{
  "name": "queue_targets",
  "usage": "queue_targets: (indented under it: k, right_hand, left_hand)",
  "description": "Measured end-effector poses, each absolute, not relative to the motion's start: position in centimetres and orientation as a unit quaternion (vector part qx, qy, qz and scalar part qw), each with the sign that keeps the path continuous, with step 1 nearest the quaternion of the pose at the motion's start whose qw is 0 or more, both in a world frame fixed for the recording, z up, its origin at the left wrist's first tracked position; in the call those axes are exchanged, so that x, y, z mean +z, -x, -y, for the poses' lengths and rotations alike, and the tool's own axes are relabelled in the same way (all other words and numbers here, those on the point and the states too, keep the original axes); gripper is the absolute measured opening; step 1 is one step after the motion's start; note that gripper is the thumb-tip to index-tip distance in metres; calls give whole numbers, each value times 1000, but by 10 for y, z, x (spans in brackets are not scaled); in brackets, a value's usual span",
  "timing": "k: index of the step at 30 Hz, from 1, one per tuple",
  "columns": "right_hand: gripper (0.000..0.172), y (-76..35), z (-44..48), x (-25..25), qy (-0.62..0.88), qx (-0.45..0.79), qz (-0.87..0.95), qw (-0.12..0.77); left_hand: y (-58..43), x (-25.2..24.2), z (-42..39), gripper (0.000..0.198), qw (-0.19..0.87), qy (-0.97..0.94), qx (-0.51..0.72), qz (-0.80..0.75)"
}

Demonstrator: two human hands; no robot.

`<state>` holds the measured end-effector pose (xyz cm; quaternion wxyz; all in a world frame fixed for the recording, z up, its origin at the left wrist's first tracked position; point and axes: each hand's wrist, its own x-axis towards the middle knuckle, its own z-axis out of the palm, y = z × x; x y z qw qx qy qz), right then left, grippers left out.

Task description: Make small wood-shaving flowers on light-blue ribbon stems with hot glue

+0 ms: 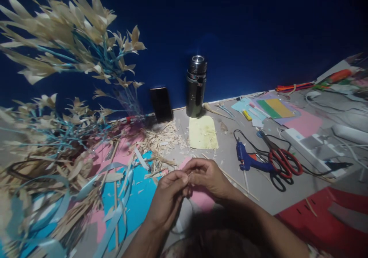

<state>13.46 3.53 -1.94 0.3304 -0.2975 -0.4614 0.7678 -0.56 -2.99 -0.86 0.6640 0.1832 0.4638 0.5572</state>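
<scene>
Curled left hand [168,196] meets right hand [209,178] over flat pink paper [202,199].

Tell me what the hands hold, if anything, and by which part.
That cannot be told: the left hand and right hand meet, and anything pinched there is hidden or too small to make out.

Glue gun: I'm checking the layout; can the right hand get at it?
Probably yes: the right hand, though touching the left hand, seems to have only a thin stick between it and the glue gun.
</scene>
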Motion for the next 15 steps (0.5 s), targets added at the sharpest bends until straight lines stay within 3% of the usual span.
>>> queue_targets:
  k: [6, 8, 12, 15]
  right_hand:
    - [42, -135, -39, -30, 393, 638, 526, 402]
    - [26, -133, -36, -31, 367, 670, 507, 400]
    - [32, -125, -30, -29, 286, 795, 398, 359]
    - [34, -123, -28, -26, 289, 811, 373, 345]
  left_hand:
    - [8, -8, 27, 17, 668, -135, 593, -429]
    - [8, -9, 27, 19, 669, -131, 594, -427]
    - [3, -11, 29, 25, 651, -163, 593, -445]
    - [1, -13, 31, 28, 613, -219, 587, -481]
